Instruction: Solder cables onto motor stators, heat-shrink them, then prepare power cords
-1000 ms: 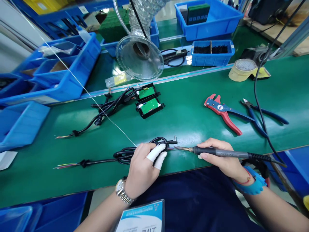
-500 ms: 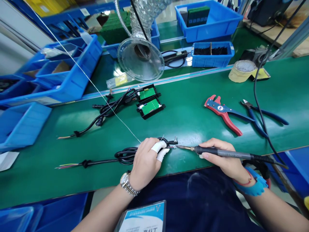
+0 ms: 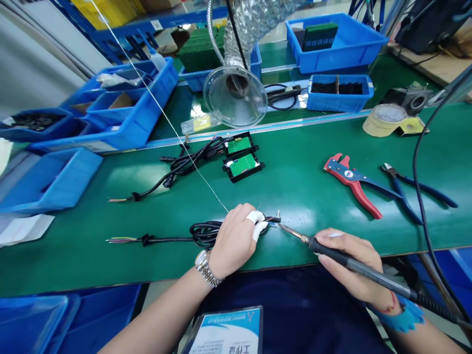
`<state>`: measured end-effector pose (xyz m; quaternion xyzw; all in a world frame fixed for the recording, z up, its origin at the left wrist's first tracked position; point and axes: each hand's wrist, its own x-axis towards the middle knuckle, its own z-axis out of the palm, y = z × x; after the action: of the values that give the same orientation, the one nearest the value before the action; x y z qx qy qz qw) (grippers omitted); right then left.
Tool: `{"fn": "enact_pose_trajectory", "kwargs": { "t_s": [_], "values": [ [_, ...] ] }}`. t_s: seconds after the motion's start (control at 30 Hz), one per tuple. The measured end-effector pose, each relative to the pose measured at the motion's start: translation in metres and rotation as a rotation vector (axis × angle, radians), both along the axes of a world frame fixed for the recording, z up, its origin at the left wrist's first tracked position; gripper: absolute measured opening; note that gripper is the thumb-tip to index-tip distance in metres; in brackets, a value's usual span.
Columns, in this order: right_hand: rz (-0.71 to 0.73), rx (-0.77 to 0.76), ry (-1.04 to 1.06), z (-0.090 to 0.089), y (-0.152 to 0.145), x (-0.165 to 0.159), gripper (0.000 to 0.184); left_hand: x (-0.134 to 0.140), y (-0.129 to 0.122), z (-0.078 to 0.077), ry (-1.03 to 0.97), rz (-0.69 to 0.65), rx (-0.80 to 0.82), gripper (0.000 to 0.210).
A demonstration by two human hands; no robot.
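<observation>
My left hand [image 3: 238, 241], with white covers on its thumb and a finger, is closed on a black cable [image 3: 206, 233] near its stripped end. A thin solder wire [image 3: 208, 184] runs down from the upper left into the same hand, and a short end of it sticks out past the fingers. My right hand [image 3: 352, 265] grips a soldering iron [image 3: 332, 253] by its dark handle. The iron's tip is at the fine wire ends just right of my left fingers; whether it touches cannot be made out. The cable's other end, with coloured wires [image 3: 121, 240], lies to the left.
Beyond my hands lie two black cases with green circuit boards [image 3: 242, 164] and more black cables [image 3: 184, 164]. A red-handled wire stripper [image 3: 359, 184] and cutters [image 3: 401, 189] rest at right. A clear fume hood [image 3: 236, 105] hangs above. Blue bins [image 3: 339, 101] line the back.
The soldering iron has tilted more steeply, its handle dropping lower and to the right, while its tip stays by the wire ends. My left hand keeps its hold; the whole view has shifted.
</observation>
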<state>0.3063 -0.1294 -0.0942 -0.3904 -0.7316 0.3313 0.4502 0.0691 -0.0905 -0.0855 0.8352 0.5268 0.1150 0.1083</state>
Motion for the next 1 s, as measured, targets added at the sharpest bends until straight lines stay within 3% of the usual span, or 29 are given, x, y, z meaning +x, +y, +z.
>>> {"fn": "enact_pose_trajectory", "kwargs": {
  "t_s": [0.3,0.47,0.57,0.67,0.8,0.9,1.0],
  "values": [
    [-0.002,0.035,-0.073,0.000,0.000,-0.002,0.032,-0.001,0.000,0.000,-0.018,0.004,-0.010,0.015],
    [-0.050,-0.030,-0.062,0.002,-0.003,0.005,0.031,-0.004,-0.001,0.001,-0.088,-0.029,0.005,0.011],
    [-0.102,-0.130,-0.051,-0.003,-0.004,0.011,0.028,-0.014,-0.010,0.004,-0.207,-0.137,0.088,0.026],
    [-0.150,-0.340,0.031,-0.009,0.000,0.016,0.019,-0.023,-0.026,0.006,-0.307,-0.158,0.155,0.035],
    [-0.110,-0.587,0.208,-0.013,0.011,0.014,0.015,-0.023,-0.045,0.002,-0.287,-0.161,0.218,0.028],
    [-0.053,-0.660,0.278,-0.011,0.022,0.009,0.013,-0.015,-0.048,-0.004,-0.238,-0.237,0.301,0.020],
    [0.001,-0.693,0.319,-0.008,0.030,0.005,0.011,-0.006,-0.044,-0.008,-0.168,-0.216,0.373,0.015]
  ]
}}
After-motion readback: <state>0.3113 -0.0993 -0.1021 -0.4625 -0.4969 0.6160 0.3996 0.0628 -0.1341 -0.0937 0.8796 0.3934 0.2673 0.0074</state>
